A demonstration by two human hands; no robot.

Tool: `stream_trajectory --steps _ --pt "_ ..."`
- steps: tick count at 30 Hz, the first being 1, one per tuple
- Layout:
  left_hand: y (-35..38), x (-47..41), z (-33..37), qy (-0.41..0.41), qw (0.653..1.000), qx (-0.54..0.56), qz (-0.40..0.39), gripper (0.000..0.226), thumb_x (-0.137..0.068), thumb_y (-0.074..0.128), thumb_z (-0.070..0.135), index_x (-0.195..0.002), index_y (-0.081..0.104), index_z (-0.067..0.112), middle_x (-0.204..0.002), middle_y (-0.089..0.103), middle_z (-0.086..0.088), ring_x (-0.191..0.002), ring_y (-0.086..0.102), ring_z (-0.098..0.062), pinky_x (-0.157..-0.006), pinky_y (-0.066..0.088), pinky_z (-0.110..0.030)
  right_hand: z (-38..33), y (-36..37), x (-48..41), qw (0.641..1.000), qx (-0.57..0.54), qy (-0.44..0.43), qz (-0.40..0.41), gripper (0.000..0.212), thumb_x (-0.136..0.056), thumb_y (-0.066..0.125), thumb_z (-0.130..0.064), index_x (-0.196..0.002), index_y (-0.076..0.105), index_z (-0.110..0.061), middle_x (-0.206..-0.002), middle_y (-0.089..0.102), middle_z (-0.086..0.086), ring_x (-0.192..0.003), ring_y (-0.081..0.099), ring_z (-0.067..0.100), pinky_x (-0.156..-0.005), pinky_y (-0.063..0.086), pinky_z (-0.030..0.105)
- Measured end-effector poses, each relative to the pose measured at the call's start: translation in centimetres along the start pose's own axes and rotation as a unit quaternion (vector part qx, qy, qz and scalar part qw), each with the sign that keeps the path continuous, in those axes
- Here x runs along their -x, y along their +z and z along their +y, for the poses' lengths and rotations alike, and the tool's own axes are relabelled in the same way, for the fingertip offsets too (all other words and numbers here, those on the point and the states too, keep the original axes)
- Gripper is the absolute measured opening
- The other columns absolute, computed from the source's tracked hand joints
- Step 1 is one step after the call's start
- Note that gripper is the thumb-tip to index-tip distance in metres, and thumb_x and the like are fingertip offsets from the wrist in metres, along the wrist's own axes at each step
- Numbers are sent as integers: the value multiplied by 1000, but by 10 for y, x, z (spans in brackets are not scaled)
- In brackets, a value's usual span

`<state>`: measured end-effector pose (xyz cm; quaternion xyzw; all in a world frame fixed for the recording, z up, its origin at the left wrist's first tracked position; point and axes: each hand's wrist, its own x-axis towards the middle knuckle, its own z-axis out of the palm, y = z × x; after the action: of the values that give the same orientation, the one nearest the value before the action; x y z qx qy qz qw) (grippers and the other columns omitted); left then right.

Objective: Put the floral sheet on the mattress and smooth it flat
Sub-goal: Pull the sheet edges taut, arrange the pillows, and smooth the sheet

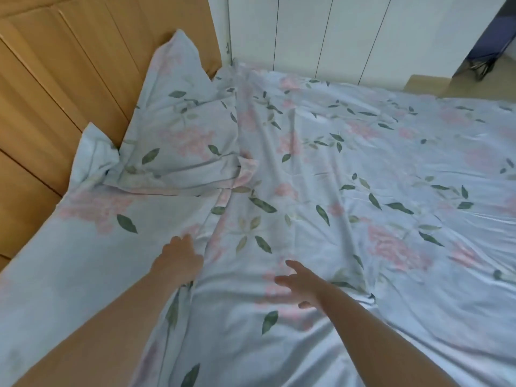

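Note:
The floral sheet (349, 169), pale blue with pink flowers and green leaves, covers the mattress and is creased in long folds down the middle. My left hand (178, 259) lies on the sheet beside a raised fold, knuckles up, its fingertips hidden in the cloth. My right hand (303, 283) hovers just over the sheet with its fingers spread and straight, blurred by motion. A pillow (178, 129) in the same print leans against the headboard at the upper left.
A wooden headboard (55, 88) runs along the left side. White panelled doors (307, 32) stand behind the far edge of the bed. At the top right are a strip of floor and a dark folding frame (485, 60).

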<state>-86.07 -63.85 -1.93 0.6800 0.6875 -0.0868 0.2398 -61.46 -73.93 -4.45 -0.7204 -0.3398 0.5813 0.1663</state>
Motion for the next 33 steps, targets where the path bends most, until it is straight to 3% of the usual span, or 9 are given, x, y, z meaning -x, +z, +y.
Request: stream_trajectory --steps 3,8,14,18,22,25,28,30,33 --pt "55 41 36 44 998 5 -38 42 -92 43 26 -132 42 15 -133 41 -11 -118 46 -27 -97 42 -36 62 -32 21 999 33 25 22 66 -93 57 -30 -148 23 -27 -137 45 5 -111 48 21 -85 46 31" --pt "156 157 97 124 985 14 -117 35 -94 42 27 -127 49 18 -129 44 -4 -116 48 -20 -95 42 -30 197 -89 88 983 157 64 76 64 -90 59 -26 -146 29 -20 -138 48 9 -115 52 23 -87 42 25" --pt "281 281 139 192 962 -22 -192 28 -91 50 36 -115 52 22 -120 48 0 -115 49 -21 -88 39 -30 367 -106 186 929 359 66 62 70 -84 64 -41 -144 32 -26 -150 30 -1 -131 43 24 -102 42 35" --pt "344 343 147 272 919 -122 -258 43 -86 52 46 -120 50 19 -131 41 -3 -116 43 -23 -92 43 -35 444 -89 240 899 425 -18 103 67 -70 73 -50 -129 48 -30 -141 45 0 -123 52 24 -96 45 37" --pt "382 391 132 382 853 -220 -281 59 -73 56 59 -119 47 23 -124 43 -1 -116 43 -24 -91 40 -39 510 -67 282 874 476 -78 69 81 -45 75 -64 -118 54 -34 -127 57 -3 -114 58 18 -91 51 40" --pt "397 419 118 431 817 -287 -255 46 -55 79 43 -93 64 22 -99 59 -1 -92 59 -23 -69 50 -37 543 -42 309 858 506 -83 36 66 -40 86 -49 -99 61 -31 -110 63 -4 -97 64 19 -86 49 37" --pt "408 420 112 435 837 -277 -184 42 -28 91 20 -60 64 22 -68 58 2 -62 60 -19 -46 47 -30 548 -28 312 854 502 -71 117 38 -42 91 -16 -63 61 -27 -80 59 -6 -71 61 18 -65 41 32" --pt "413 422 110 428 849 -273 -148 44 -25 91 19 -58 62 19 -65 56 0 -57 59 -20 -41 44 -30 545 -26 310 852 491 -52 174 34 -48 89 -12 -61 61 -25 -71 57 -7 -64 59 18 -58 44 31" --pt "414 434 116 424 851 -282 -127 44 -43 88 17 -82 69 10 -91 64 -12 -66 60 -28 -47 46 -36 542 -40 312 855 463 11 235 41 -48 88 -13 -83 67 -17 -80 63 0 -68 61 24 -57 47 36"
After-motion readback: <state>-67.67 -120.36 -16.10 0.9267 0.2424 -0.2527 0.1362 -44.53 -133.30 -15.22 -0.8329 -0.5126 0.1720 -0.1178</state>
